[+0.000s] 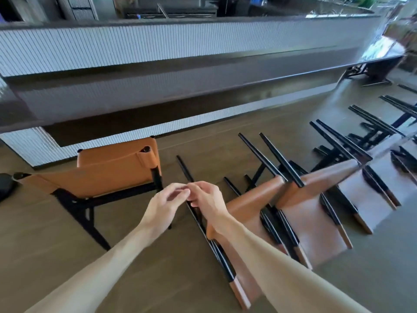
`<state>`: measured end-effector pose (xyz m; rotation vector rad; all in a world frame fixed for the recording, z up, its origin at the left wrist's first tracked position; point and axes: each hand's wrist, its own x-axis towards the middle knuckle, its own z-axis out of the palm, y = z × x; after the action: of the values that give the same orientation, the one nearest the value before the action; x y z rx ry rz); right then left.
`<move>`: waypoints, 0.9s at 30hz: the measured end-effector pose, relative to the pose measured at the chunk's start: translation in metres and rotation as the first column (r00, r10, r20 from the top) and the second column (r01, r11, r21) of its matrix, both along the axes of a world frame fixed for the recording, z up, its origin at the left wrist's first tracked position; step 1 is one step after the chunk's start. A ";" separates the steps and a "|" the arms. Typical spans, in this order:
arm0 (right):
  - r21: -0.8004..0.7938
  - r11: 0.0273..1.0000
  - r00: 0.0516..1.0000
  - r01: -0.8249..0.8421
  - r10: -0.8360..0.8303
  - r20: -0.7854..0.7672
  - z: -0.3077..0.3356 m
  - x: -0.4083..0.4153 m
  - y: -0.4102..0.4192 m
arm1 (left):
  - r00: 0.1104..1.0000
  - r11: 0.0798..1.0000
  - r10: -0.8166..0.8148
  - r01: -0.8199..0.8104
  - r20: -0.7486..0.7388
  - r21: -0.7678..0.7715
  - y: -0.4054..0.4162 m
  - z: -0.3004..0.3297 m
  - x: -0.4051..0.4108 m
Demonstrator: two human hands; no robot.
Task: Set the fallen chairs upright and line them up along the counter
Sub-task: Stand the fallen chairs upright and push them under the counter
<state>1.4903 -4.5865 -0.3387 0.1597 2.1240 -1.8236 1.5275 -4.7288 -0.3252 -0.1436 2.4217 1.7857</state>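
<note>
One tan leather chair (117,175) with a black frame stands upright at the left, close to the counter (180,64). To its right, several matching chairs lie tipped over on the floor in a row, legs pointing up and toward the counter. The nearest fallen chair (246,213) lies just under my hands. My left hand (162,206) and my right hand (206,202) meet fingertip to fingertip above that chair's long black leg (184,168). The left hand's fingers are loosely curled and hold nothing. The right hand's fingers curl over the leg; whether they grip it is hidden.
The long counter with a white ribbed front and a dark ledge runs across the top. More fallen chairs (372,141) stretch away to the right. A dark object (5,184) lies on the floor at the left edge. Wooden floor lies bare in front of me.
</note>
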 end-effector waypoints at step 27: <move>0.035 0.989 0.826 0.147 -0.142 0.546 -0.173 0.070 0.411 | 0.721 0.760 0.235 -0.554 0.652 0.339 0.417 -0.189 0.063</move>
<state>1.5604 -4.1751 -0.5114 0.7665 1.7256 -1.6057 1.5903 -4.3113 -0.5138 -1.0765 1.4861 2.0892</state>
